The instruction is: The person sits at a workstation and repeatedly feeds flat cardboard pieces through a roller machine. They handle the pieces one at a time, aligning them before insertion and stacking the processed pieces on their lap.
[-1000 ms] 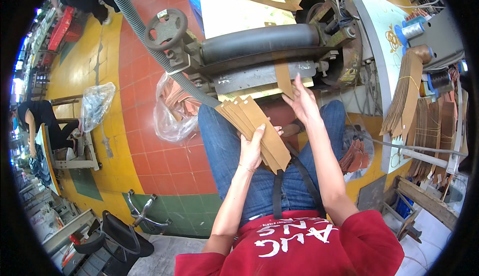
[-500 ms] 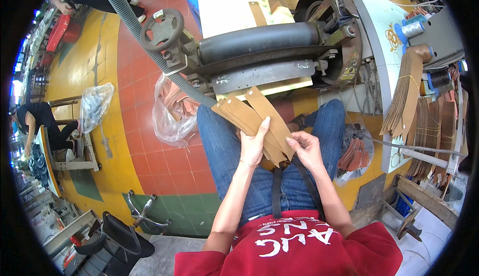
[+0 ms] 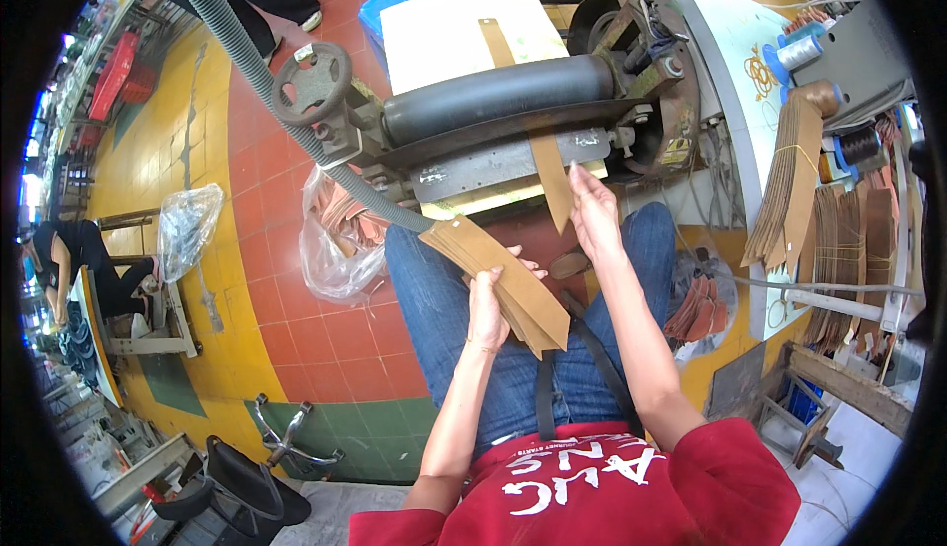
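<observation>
My left hand (image 3: pixel 488 307) is closed around a fanned stack of flat tan-brown leather-looking strips (image 3: pixel 513 290), held over my lap. A single strip (image 3: pixel 552 179) of the same kind lies on the metal feed plate (image 3: pixel 464 166) of a roller machine, its far end under the dark guard and its pointed near end overhanging the plate. Beside that strip's right edge is my right hand (image 3: pixel 596 218), fingers stretched forward, fingertips at the edge. Beyond the black roller (image 3: pixel 498 97), another strip (image 3: pixel 496 43) rests on a white board (image 3: pixel 424 33).
A handwheel (image 3: pixel 311 84) and grey hose (image 3: pixel 237 53) stand left of the roller. On the floor is a clear bag of reddish pieces (image 3: pixel 340 235). At right, a white table (image 3: pixel 725 43) carries thread spools (image 3: pixel 797 51) and bundled strips (image 3: pixel 789 181). Other people are at left.
My right hand has moved forward from the stack to the feed plate, and one strip now lies there. The left hand with the stack has dropped slightly. A person at the far left has moved.
</observation>
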The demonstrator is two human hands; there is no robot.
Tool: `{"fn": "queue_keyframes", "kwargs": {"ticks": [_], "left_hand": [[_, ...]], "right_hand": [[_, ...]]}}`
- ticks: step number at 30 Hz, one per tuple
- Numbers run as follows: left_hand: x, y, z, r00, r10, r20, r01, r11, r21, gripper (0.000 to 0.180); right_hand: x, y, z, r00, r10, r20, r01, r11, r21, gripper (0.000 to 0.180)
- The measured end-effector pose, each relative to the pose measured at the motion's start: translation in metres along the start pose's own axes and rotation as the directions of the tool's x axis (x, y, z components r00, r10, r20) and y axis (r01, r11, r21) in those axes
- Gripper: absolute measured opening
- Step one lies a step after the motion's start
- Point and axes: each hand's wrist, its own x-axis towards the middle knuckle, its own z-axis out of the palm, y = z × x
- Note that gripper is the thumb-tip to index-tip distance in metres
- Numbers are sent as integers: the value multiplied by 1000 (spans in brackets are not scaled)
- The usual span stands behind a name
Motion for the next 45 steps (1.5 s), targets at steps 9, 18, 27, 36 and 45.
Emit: {"fn": "queue_keyframes", "kwargs": {"ticks": [9,18,27,36,45], "left_hand": [[7,7,5,993,119,-21,-106,943,315,31],[12,2,5,999,44,-30,-42,995,85,56],[1,3,5,996,37,-85,-16,972,233,37],[11,-10,5,956,249,-154,-186,924,334,36],[1,4,7,986,128,-108,-107,978,177,37]], "right_hand": [[-99,-3,-41,848,208,488,-28,936,-351,34],[-67,-1,-30,991,126,49,-108,954,-279,19],[-13,3,3,995,73,61,-67,994,-84,75],[-126,7,-47,955,120,272,43,850,-524,20],[-45,5,-26,999,53,9,-48,955,-294,20]]}}
